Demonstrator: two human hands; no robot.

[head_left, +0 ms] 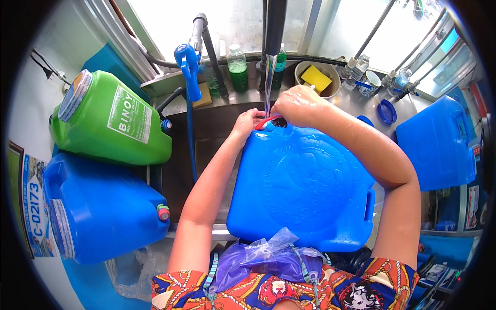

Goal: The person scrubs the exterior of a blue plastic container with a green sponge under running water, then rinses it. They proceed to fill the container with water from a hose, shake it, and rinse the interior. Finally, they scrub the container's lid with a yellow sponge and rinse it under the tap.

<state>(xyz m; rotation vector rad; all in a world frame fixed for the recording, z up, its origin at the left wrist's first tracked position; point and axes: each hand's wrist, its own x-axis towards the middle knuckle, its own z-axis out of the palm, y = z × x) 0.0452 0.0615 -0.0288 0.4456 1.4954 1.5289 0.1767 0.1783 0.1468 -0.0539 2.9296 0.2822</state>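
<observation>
A wet blue water jug (305,181) lies tilted in front of me across the sink's near edge, its small opening toward the faucet. At that corner my left hand (245,123) has its fingers curled against a red curved piece (266,123). My right hand (299,106), wet with suds, is closed just over the dark opening; what its fingers hold is hidden. A stream of water (269,82) falls from the faucet (274,28) between my hands. The jug's body rests near my purple apron (243,263).
On the left stand a green jug (98,124) and a blue jug (103,206) with a red-tipped spigot. A blue-handled tap (188,67) and hose hang over the sink (206,124). Behind are a green-liquid bottle (237,70) and a yellow sponge (316,78). Another blue jug (436,144) is right.
</observation>
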